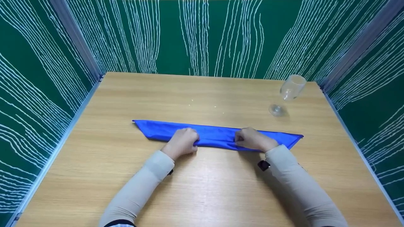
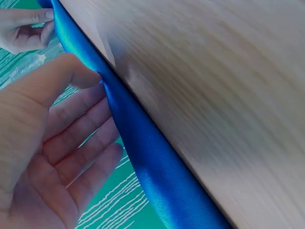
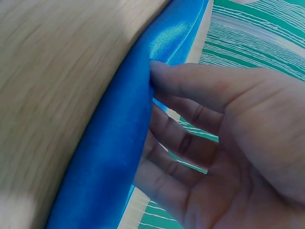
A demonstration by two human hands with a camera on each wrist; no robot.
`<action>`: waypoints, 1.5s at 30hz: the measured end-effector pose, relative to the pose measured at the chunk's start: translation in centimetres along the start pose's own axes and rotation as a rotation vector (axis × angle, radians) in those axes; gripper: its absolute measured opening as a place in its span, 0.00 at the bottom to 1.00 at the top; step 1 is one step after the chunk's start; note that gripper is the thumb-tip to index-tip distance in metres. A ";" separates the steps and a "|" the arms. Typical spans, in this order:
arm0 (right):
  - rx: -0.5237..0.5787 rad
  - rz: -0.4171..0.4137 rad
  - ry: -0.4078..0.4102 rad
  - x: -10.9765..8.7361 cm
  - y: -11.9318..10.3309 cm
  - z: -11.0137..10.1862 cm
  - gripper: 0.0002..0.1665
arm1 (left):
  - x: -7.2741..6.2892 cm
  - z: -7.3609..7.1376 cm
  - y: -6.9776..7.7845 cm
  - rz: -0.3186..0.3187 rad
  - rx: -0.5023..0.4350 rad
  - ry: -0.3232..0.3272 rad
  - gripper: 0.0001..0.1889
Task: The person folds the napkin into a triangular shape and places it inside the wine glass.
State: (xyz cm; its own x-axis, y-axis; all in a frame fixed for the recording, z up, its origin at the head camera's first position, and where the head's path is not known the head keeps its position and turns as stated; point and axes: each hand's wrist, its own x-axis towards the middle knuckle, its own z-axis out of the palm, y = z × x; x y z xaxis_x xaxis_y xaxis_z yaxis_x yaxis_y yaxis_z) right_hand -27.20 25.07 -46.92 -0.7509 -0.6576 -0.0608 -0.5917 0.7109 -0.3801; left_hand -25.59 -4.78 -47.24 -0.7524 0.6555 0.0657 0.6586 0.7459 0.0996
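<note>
A shiny blue cloth [image 1: 214,134], folded into a long band with pointed ends, lies across the middle of the table. My left hand [image 1: 184,140] pinches its near edge left of centre, thumb against the fold and fingers curled behind it. Right of centre, my right hand [image 1: 254,138] grips the same edge between thumb and fingers. In the left wrist view the thumb of the left hand [image 2: 52,129] presses into the blue cloth [image 2: 143,138]. The right wrist view has the right hand [image 3: 214,129] with its thumb tip on the cloth [image 3: 109,133].
A clear stemmed glass [image 1: 292,88] stands at the back right of the wooden table [image 1: 205,183]. Several tiny pale specks lie behind the cloth. Green walls with white wavy lines [image 1: 202,37] enclose the back and both sides.
</note>
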 end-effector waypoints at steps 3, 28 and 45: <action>0.010 0.011 -0.005 0.0 0.0 0.0 0.05 | 0.1 0.1 0.0 0.006 0.025 0.004 0.04; 0.008 0.059 -0.019 0.2 -0.1 0.2 0.04 | 1.6 -0.1 -1.6 -0.035 -0.154 -0.089 0.09; 0.064 0.135 -0.063 -1.2 -0.2 0.3 0.20 | 1.8 0.3 -1.7 -0.031 -0.170 -0.062 0.09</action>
State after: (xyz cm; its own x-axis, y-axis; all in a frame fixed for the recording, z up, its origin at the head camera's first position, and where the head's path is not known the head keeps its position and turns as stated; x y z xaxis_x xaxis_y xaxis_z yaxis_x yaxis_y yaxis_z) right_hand -26.05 25.64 -47.06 -0.8011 -0.5732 -0.1721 -0.4658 0.7777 -0.4222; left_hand -28.05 -4.83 -47.64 -0.7665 0.6422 -0.0012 0.6186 0.7389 0.2672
